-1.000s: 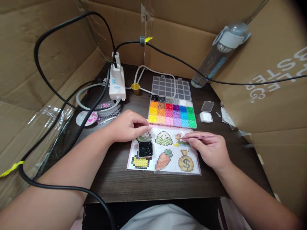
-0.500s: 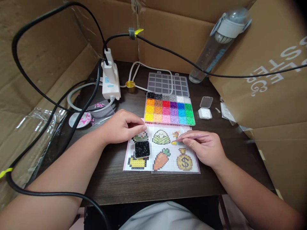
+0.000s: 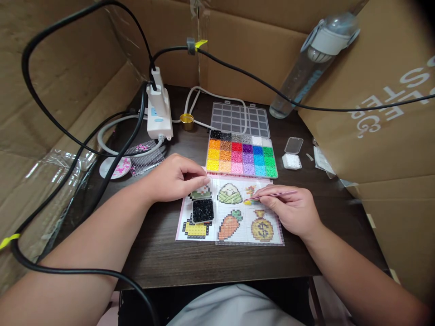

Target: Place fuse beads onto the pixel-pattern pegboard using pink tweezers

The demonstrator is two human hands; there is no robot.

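Observation:
Pink tweezers are held in my right hand, their tips low over the upper right part of a clear pegboard. The board lies on a printed pattern sheet with pixel pictures such as a carrot and a money bag. At the sheet's upper left, my left hand has thumb and forefinger drawn together near the board's edge; what they pinch, if anything, is hidden. Just below it sits a small open box of black beads, its clear lid raised behind.
Behind the sheet stands a sorted bead case with its lid folded back. A box of white beads is at right, a bottle behind. Power strip, gold cup, pink-bead dish and black cables occupy the left.
The whole view has shifted slightly, with things appearing a little further right. Both hands keep nearly the same pose, and the tweezers stay over the same part of the board.

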